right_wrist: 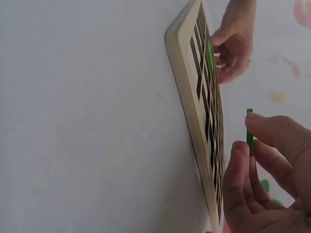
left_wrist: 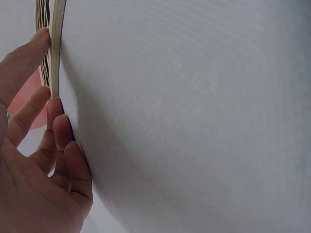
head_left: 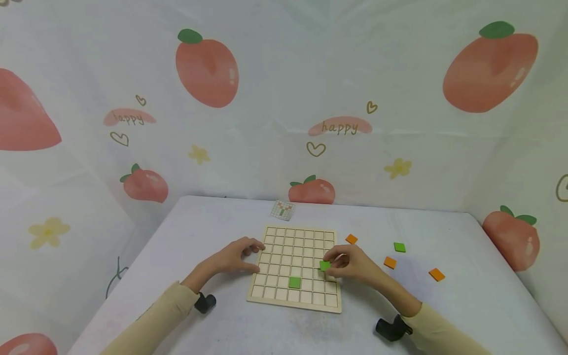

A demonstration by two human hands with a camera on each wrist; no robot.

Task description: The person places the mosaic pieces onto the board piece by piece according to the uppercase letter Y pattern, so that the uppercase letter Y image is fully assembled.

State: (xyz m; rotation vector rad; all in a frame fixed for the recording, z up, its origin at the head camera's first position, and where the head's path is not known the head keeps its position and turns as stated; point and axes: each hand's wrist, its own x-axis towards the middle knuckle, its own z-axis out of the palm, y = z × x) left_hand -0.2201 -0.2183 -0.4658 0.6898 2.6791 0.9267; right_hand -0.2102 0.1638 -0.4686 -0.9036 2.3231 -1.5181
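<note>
A wooden grid board (head_left: 284,304) lies on the white table, with one green square tile (head_left: 295,282) in a cell near its front. My right hand (head_left: 355,266) pinches another green tile (right_wrist: 250,133) between thumb and fingers, above the right side of the board. In the right wrist view that tile is edge-on and apart from the board. On the other side, my left hand (head_left: 232,255) touches the board's left edge, thumb and fingers spread along it. The left wrist view shows its fingertips (left_wrist: 62,127) at the board's side.
Three orange tiles (head_left: 390,262) and a green tile (head_left: 400,247) lie loose to the right of the board. Behind the board is a small patterned card (head_left: 282,210) with a coloured grid. A fruit-printed cloth (head_left: 266,148) hangs at the table's back.
</note>
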